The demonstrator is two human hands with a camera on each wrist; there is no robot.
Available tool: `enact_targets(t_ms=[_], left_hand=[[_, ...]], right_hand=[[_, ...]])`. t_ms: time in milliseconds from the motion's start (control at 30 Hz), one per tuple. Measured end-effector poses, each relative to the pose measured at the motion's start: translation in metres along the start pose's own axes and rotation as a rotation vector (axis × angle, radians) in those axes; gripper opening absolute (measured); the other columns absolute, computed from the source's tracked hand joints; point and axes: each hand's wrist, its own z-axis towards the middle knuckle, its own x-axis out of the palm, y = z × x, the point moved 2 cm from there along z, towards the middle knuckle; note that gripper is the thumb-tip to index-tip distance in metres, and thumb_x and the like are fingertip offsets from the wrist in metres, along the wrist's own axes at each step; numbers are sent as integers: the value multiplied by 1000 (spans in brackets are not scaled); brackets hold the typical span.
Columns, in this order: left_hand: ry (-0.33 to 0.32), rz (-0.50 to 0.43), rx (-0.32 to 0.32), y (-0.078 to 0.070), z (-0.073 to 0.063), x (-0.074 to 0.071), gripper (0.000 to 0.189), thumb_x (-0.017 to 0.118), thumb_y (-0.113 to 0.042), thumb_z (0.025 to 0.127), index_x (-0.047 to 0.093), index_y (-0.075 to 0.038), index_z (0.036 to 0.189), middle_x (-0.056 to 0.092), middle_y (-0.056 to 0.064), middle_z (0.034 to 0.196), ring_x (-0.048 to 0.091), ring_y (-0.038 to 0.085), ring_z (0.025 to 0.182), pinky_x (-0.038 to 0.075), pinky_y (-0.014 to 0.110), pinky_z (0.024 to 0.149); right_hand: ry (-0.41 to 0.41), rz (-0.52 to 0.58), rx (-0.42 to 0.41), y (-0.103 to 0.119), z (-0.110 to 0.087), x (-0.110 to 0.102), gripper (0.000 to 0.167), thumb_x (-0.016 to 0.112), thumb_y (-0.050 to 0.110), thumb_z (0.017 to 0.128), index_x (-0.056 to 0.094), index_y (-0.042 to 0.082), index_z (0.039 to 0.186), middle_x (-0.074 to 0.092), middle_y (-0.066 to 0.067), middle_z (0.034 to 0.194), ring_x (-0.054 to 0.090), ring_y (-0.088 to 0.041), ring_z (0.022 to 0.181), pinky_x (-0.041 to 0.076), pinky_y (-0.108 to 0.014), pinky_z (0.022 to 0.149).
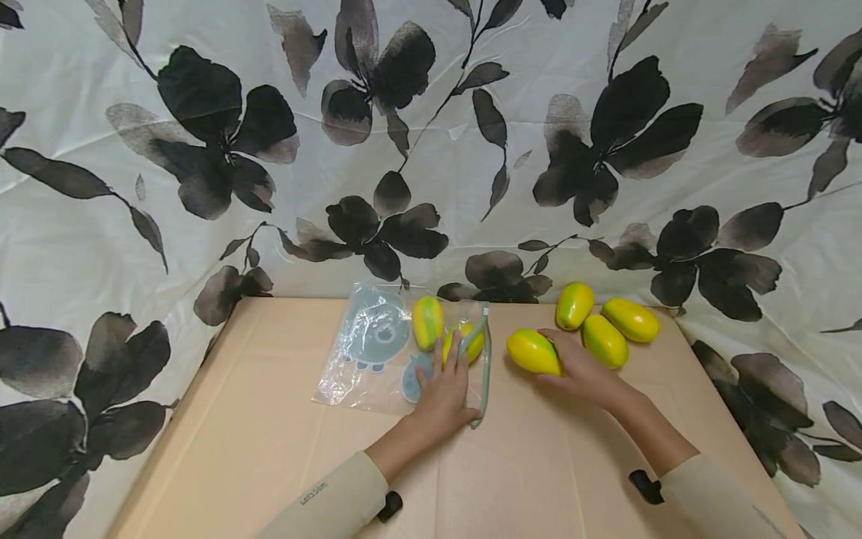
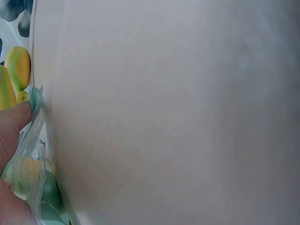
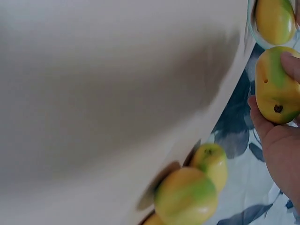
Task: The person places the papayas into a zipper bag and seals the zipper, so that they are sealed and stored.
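Note:
A clear zip bag with blue cartoon prints lies on the board, its green-edged mouth facing right and spread apart. Inside are two yellow-green mangoes, one near the far edge and another close to the mouth, partly behind my fingers. My left hand lies over the bag and holds its mouth edge; in the left wrist view the thumb is on the green strip. To the right of the mouth, my right hand grips a mango, thumb and fingers around its sides.
Three more mangoes sit together at the board's far right: one at the back, one at the right, one nearer. The tan board ends at a floral cloth behind and at both sides.

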Motion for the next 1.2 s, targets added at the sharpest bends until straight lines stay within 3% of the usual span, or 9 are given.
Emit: enact_targets(t_ms=[233, 500, 900, 1200], left_hand=[[-8, 8, -5, -3, -1, 0, 118, 93, -50, 70, 32, -3, 160, -7, 12, 175, 0, 45, 159, 31, 86, 99], [-6, 26, -14, -3, -3, 0, 115, 92, -51, 71, 35, -3, 159, -8, 11, 175, 0, 45, 160, 30, 86, 101], [-42, 92, 18, -2, -2, 0, 123, 92, -56, 69, 28, -6, 162, -4, 12, 175, 0, 49, 158, 28, 85, 104], [-55, 123, 38, -2, -2, -2, 123, 91, -57, 69, 30, -4, 161, 0, 14, 175, 5, 51, 157, 26, 84, 107]], right_hand=[[32, 12, -28, 7, 11, 14, 84, 83, 20, 88, 36, 3, 155, 48, -21, 138, 52, -35, 124, 45, -58, 110], [64, 58, 13, 15, 24, 22, 82, 84, 18, 87, 36, -2, 151, 49, -24, 146, 52, -38, 132, 41, -57, 114], [82, 24, -10, 20, 37, 34, 75, 84, 31, 87, 45, 0, 143, 62, -16, 133, 61, -26, 112, 52, -50, 102], [84, -36, 85, 26, 47, 46, 81, 81, 44, 88, 42, 4, 147, 65, -16, 127, 63, -27, 104, 54, -50, 97]])
